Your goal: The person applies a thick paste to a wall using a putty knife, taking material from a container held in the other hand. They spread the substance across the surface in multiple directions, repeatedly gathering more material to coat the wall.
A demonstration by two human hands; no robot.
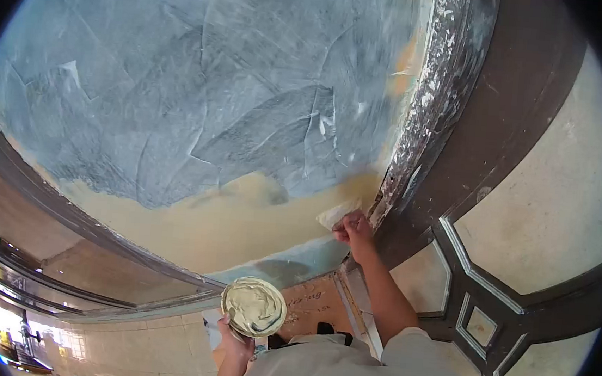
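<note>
My right hand (355,232) is closed around a putty knife (336,214), its blade coated with pale filler. The blade lies against the wall at the lower right, close to the dark door frame (419,119). My left hand (235,338) grips a round tub of cream-coloured putty (255,307) from below, its open top facing me. A smooth cream band of putty (206,230) runs along the lower part of the blue-grey wall (253,78). The knife's handle is mostly hidden in my fingers.
A brown door with pale panels (540,207) stands at the right. Dark trim (66,201) edges the wall at the lower left, with a glossy tiled surface (140,348) beyond it. A cardboard piece with writing (309,305) lies below.
</note>
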